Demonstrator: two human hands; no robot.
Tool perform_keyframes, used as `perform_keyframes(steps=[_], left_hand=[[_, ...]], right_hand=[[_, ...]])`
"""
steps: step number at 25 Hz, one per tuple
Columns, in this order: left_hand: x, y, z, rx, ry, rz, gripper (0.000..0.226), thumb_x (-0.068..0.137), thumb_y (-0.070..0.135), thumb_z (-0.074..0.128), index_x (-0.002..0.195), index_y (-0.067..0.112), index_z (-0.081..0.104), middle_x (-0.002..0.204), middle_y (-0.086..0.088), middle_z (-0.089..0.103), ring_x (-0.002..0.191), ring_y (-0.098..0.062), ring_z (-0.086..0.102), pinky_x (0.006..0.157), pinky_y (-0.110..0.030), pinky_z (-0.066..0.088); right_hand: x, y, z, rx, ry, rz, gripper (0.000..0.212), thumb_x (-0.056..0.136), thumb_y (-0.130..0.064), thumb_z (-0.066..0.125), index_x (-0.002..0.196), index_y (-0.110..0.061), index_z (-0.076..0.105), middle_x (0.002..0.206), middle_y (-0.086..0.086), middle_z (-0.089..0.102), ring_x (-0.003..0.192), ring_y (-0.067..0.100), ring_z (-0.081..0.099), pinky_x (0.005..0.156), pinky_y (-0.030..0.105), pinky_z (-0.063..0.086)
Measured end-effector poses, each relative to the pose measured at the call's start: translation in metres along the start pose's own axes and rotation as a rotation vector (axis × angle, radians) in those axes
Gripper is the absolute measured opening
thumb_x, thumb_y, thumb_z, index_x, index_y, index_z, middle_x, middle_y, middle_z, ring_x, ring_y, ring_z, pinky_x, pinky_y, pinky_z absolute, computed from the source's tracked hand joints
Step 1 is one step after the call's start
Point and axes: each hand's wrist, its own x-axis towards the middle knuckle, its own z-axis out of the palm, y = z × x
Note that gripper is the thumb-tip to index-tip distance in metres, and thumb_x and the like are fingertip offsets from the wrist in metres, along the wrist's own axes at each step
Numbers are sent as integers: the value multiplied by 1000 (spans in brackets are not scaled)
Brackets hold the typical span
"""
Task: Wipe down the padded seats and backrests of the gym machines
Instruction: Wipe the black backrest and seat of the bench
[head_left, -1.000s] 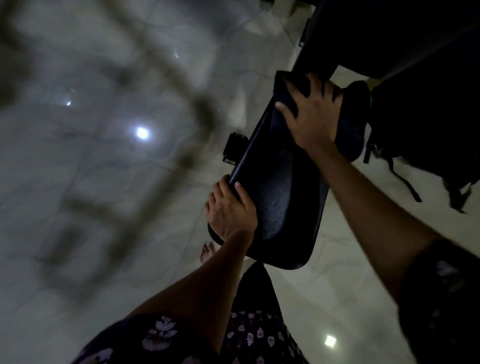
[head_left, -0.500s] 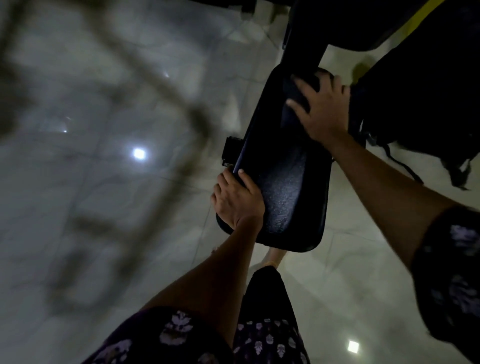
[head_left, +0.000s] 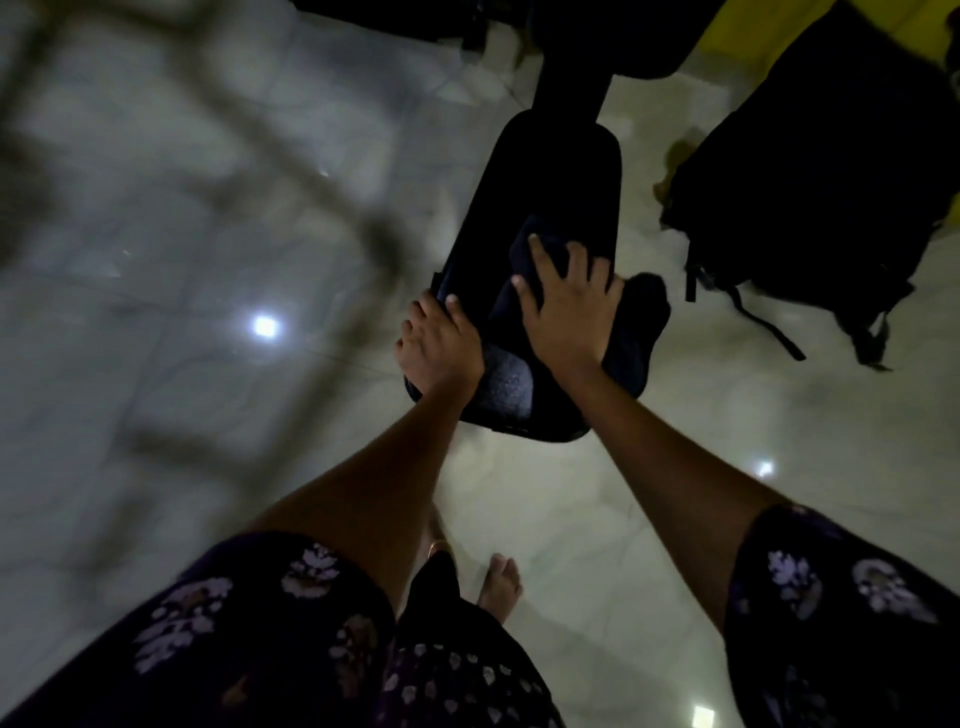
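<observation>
A padded seat (head_left: 558, 197), black and narrow, sits at the middle of the view above a pale, glossy tiled floor (head_left: 597, 519). The person's left hand (head_left: 439, 348) grips the seat's near left edge, fingers curled over the side. The right hand (head_left: 563, 306) presses flat, fingers spread, on a dark cloth (head_left: 636, 327) that lies across the near half of the seat and hangs off its right edge. To the right, on the floor, a black backpack (head_left: 810, 171) with loose straps. Both sleeves are dark with a pale floral print. A bare foot (head_left: 501, 579) shows below.
</observation>
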Motion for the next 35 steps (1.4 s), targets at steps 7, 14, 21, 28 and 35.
perform_keyframes(steps=[7,14,21,28,35], left_hand=[[-18,-34,-22,8,-347,189,66,100,31,38,151,7,4,157,-15,11,142,-31,18,112,-40,21],[-86,-51,-81,237,-536,346,57,95,25,51,145,8,30,153,-14,25,138,-32,30,109,-44,31],[-148,-19,-180,89,-421,415,46,94,13,53,136,-1,40,137,-22,43,127,-35,43,98,-35,37],[-152,0,-293,161,-286,482,45,96,23,53,136,7,41,140,-15,44,125,-29,45,100,-34,38],[-142,10,-384,170,-129,484,43,97,20,52,135,4,43,137,-16,46,123,-30,46,96,-32,37]], right_hand=[[-97,-10,-9,-16,-20,-103,47,91,-43,52,133,-22,53,111,16,57,92,35,56,77,39,46],[-111,-4,-84,103,-462,-221,41,98,-39,43,137,-27,46,136,14,40,114,35,50,89,40,44],[-115,18,-200,161,-315,-274,40,97,-40,44,135,-28,48,125,15,48,106,37,55,89,40,42],[-97,-9,-316,226,-172,-400,46,98,-42,41,141,-25,42,133,14,43,112,35,53,89,40,44],[-71,-66,-400,287,-30,-571,43,96,-40,47,137,-26,47,123,14,48,112,33,52,88,39,44]])
